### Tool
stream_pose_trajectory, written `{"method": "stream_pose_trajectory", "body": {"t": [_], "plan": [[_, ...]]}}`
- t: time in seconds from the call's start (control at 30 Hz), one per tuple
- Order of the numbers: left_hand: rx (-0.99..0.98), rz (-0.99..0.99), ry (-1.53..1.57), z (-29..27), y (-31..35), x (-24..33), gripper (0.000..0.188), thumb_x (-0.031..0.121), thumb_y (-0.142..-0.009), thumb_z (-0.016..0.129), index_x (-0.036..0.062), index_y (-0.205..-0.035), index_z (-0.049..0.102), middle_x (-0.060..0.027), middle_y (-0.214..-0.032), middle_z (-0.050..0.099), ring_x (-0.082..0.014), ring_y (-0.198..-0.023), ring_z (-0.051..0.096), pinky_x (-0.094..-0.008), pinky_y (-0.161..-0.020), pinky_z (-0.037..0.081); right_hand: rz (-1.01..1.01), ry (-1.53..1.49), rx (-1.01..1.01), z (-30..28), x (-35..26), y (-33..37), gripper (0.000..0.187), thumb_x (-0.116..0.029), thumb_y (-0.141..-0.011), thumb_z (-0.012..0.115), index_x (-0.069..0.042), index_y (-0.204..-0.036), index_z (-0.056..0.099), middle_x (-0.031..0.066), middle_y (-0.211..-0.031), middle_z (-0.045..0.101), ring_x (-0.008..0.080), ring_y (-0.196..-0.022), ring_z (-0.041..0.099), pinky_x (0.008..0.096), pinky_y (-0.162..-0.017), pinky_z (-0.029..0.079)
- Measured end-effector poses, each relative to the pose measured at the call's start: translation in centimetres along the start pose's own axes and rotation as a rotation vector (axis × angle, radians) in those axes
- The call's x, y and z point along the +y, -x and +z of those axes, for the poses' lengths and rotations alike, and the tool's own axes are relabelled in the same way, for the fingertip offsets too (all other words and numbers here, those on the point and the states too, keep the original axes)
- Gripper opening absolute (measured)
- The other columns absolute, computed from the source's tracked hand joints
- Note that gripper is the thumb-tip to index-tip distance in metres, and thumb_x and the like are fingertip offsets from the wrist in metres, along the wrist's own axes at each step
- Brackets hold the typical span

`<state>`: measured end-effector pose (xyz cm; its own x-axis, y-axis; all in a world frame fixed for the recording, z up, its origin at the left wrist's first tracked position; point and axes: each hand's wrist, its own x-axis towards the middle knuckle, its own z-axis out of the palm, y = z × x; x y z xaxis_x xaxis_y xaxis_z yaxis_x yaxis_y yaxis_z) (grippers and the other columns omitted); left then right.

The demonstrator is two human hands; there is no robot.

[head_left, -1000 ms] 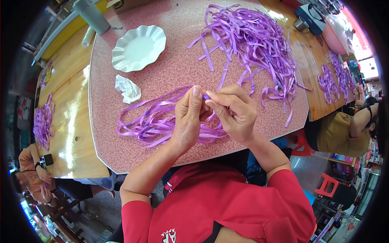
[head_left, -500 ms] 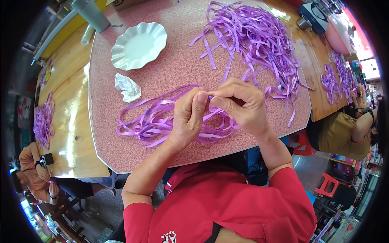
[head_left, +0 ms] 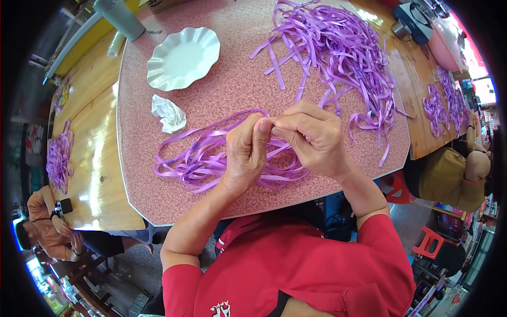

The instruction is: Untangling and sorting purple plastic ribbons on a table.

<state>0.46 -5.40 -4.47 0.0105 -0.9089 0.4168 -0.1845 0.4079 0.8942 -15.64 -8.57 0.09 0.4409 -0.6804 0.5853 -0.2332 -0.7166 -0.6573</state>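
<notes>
My left hand (head_left: pixel 247 147) is closed, its thumb pressed up against its fingers, over a bundle of looped purple ribbon (head_left: pixel 196 170). Loops of that ribbon come out from behind it on both sides and lie on the pink table (head_left: pixel 158 203). Thumb and fingers of my right hand (head_left: pixel 312 136) pinch together right at the left thumb tip, and the two hands touch there. The small bit of ribbon between the fingertips is almost wholly hidden. Beyond my right hand lies a large tangled heap of purple ribbons (head_left: pixel 338 53), apart from the bundle.
A white scalloped plate (head_left: pixel 183 59) and a crumpled tissue (head_left: pixel 169 113) lie left of the heap. A grey-green tumbler (head_left: pixel 120 20) stands at the far left. More ribbon bunches lie on the wooden side tables (head_left: pixel 87 158). Other people (head_left: pixel 50 224) sit at both sides.
The purple ribbon that showed between my fingertips is now mostly covered. My right hand has tilted slightly and its pinch sits closer to my left thumb. The whole view has shifted a little.
</notes>
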Motion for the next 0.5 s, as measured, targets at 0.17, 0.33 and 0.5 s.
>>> {"method": "stream_pose_trajectory", "body": {"t": [0.17,0.33,0.5], "plan": [[-0.011,-0.115,0.047,0.1,-0.1,0.0,0.031,0.022,-0.105,0.047,-0.0008,-0.087,0.056,-0.0085,-0.066,0.045,-0.0168,-0.057,0.043,-0.0321,-0.054,0.037,-0.005,-0.024,0.011,0.5,1.3,0.1,0.012,0.003,-0.08,0.074,0.001,-0.092,0.07,0.0097,-0.082,0.066,0.0173,-0.068,0.063,0.0274,-0.058,0.048],[-0.023,-0.149,0.155,-0.2,-0.4,0.0,0.034,0.026,-0.106,0.044,0.0003,-0.087,0.057,-0.0032,-0.066,0.045,-0.0124,-0.059,0.04,-0.0291,-0.054,0.036,-0.055,-0.06,0.057,1.2,2.1,0.6,0.016,0.002,-0.08,0.075,0.001,-0.095,0.071,0.0099,-0.085,0.066,0.0181,-0.071,0.063,0.0279,-0.058,0.048],[0.006,-0.212,0.286,0.4,0.2,-0.3,0.036,0.028,-0.107,0.042,0.001,-0.088,0.057,0.0009,-0.067,0.043,-0.0093,-0.061,0.039,-0.027,-0.055,0.035,-0.133,-0.028,0.118,1.5,2.1,0.9,0.019,0.0,-0.081,0.075,0.001,-0.099,0.071,0.0101,-0.087,0.066,0.0196,-0.072,0.063,0.0287,-0.06,0.049]]}}
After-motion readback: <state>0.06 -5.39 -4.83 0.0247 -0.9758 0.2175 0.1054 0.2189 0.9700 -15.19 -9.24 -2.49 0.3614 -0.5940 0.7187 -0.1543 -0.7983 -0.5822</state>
